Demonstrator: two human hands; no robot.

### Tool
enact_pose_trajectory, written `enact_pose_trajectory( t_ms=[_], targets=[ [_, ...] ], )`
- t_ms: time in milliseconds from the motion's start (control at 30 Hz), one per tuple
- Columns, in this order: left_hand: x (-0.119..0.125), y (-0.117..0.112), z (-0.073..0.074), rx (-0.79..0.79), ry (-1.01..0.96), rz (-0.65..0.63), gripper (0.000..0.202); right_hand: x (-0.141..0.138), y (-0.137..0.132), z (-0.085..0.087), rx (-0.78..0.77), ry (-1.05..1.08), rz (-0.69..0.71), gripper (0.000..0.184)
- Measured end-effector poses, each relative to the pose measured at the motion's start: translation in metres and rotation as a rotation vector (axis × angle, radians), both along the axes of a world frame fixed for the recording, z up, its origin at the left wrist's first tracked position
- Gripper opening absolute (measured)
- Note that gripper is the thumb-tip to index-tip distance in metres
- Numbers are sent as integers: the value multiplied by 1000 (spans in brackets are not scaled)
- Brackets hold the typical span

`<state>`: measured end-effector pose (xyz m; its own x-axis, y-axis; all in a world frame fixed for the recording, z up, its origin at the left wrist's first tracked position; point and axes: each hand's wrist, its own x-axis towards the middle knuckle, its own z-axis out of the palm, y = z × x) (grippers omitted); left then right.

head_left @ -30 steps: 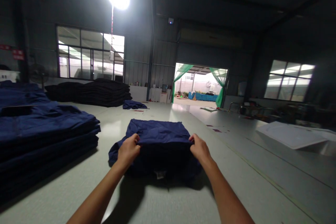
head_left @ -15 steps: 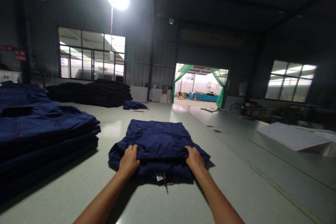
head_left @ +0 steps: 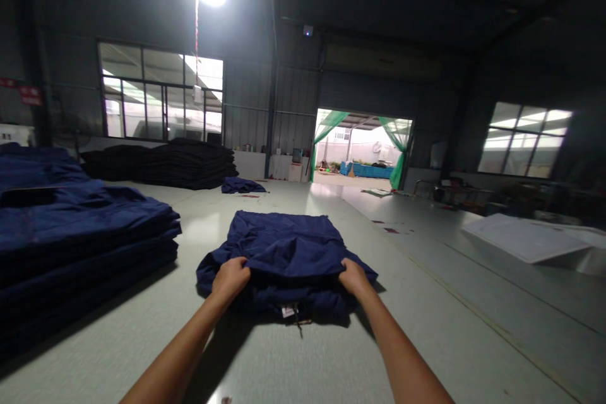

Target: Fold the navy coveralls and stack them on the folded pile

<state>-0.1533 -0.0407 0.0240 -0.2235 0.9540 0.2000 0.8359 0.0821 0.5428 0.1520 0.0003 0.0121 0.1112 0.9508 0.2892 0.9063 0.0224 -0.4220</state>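
A dark blue garment [head_left: 288, 240] lies folded on the pale table in front of me; its exact kind does not show. My left hand [head_left: 231, 278] grips the near folded edge on the left, thumb on top. On the right, my right hand [head_left: 353, 276] pinches the same edge. Between the hands the fabric is lifted a little and sags into soft creases. A white label [head_left: 288, 311] with a dark cord hanging by it shows at the garment's near side, below the raised layer. Fingers under the cloth are hidden.
Tall stacks of folded blue garments [head_left: 89, 221] stand at the left. Behind them is a black pile [head_left: 165, 164], with a small blue cloth bundle [head_left: 242, 185] beside it. White sheets [head_left: 525, 237] lie at the right of the long table [head_left: 303, 372]. Beyond is an open doorway with green curtains [head_left: 331, 123].
Both hands have raised the garment's near edge slightly and shifted a little apart, drawing the top layer up. The view has tilted slightly downward.
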Motion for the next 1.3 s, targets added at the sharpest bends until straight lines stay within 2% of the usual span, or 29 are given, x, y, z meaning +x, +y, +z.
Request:
enact_pose_trajectory(
  t_ms=[100,167,267,367,467,533,600,667,733,800,867,933,967,1033,1100,1200,1300],
  targets=[
    [-6,2,0,91,-53,22,28,6,0,6,238,98,-59,37],
    [-4,2,0,58,-9,29,26,7,-2,9,276,94,-34,38],
    [5,-1,-1,-19,91,9,20,4,-5,6,73,-7,-20,33],
    [7,-3,-3,5,176,-37,21,1,-9,0,-80,-75,-33,30],
    [2,-6,-4,-38,290,-29,27,3,-14,0,-148,-115,19,29],
    [0,-10,-1,-76,387,52,32,3,-19,7,-186,-137,4,27],
    [5,-15,6,-37,472,54,35,-2,-24,18,-187,-177,4,32],
    [17,-19,14,114,507,-118,47,-13,-28,27,-93,-207,117,46],
    [31,-19,15,261,478,-390,56,-29,-31,28,24,-199,295,55],
    [40,-16,6,230,414,-567,47,-44,-32,19,-14,-175,404,51],
    [40,-12,-10,61,351,-618,40,-53,-32,4,-176,-178,451,47],
    [34,-8,-22,-64,277,-618,44,-56,-31,-8,-224,-157,469,46],
    [30,-7,-26,-74,243,-623,44,-57,-30,-11,-166,-139,470,44],
    [24,-8,-25,-11,207,-638,38,-57,-30,-10,-3,-111,472,35],
    [23,-10,-19,70,233,-645,29,-60,-31,-5,69,-117,525,26],
    [30,-12,-13,123,339,-587,14,-68,-35,1,14,-133,608,25],
    [40,-10,-14,252,419,-469,20,-74,-40,4,5,-140,625,28]
  ],
)
